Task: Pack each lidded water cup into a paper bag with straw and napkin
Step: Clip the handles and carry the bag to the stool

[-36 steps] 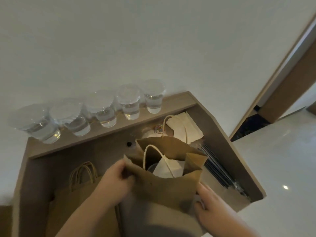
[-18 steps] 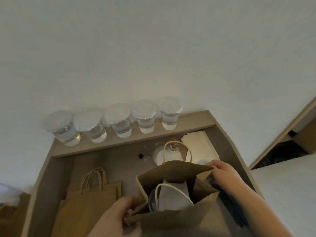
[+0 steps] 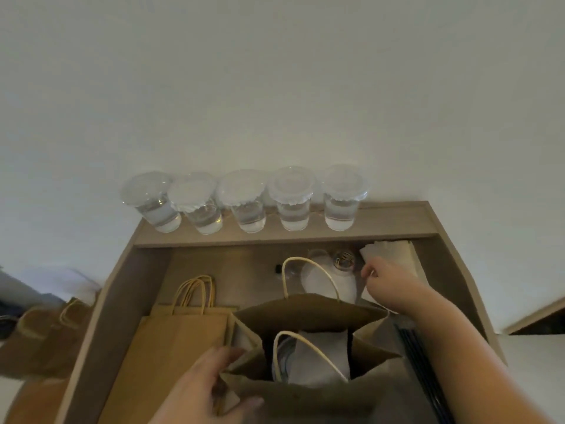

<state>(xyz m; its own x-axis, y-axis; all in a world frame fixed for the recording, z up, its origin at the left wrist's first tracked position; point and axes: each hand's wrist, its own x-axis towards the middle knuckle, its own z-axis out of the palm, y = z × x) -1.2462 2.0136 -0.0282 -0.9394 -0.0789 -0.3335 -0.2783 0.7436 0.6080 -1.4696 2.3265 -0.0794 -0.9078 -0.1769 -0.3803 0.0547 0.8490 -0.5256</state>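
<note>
A: Now, materials? 
B: Open brown kraft paper bag (image 3: 305,313) on the tabletop (image 3: 137,289), twisted cord handles; a lidded cup (image 3: 282,356) and a white napkin (image 3: 324,353) sit inside. Five clear lidded water cups (image 3: 244,203) line the rear ledge. Flat bags (image 3: 180,341) lie left.

A: Hands? 
B: Left hand (image 3: 204,390) pinches the bag's left rim. Right hand (image 3: 388,286), arm extended, fingers closed on the napkin stack (image 3: 394,252). Dark straws (image 3: 419,356) lie right of the bag.
</note>
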